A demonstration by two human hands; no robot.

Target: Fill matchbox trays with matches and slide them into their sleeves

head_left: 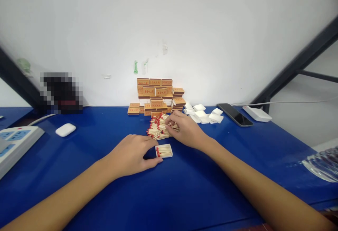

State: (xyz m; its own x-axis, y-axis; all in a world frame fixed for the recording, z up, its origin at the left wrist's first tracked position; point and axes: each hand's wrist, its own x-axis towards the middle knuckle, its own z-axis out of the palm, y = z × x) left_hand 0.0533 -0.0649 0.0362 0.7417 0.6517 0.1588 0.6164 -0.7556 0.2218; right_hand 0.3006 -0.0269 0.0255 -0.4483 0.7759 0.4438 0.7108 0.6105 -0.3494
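A small white matchbox tray (171,150) lies on the blue table with a layer of red-tipped matches (164,151) inside. My left hand (132,155) steadies it from the left, thumb at the near corner and fingers at the far one. Just beyond the tray is a loose pile of matches (157,129), most red heads pointing left. At the pile's right side my right hand (186,129) has thumb and forefinger curled together on some matches; the fingers partly hide how many.
Orange-brown matchboxes (155,92) are stacked against the wall. Right of them lie several white trays (203,114), a phone (234,114) and a white box (257,113). A white earbud case (66,130) and a power strip (19,143) sit left. A clear coiled object (322,164) is far right.
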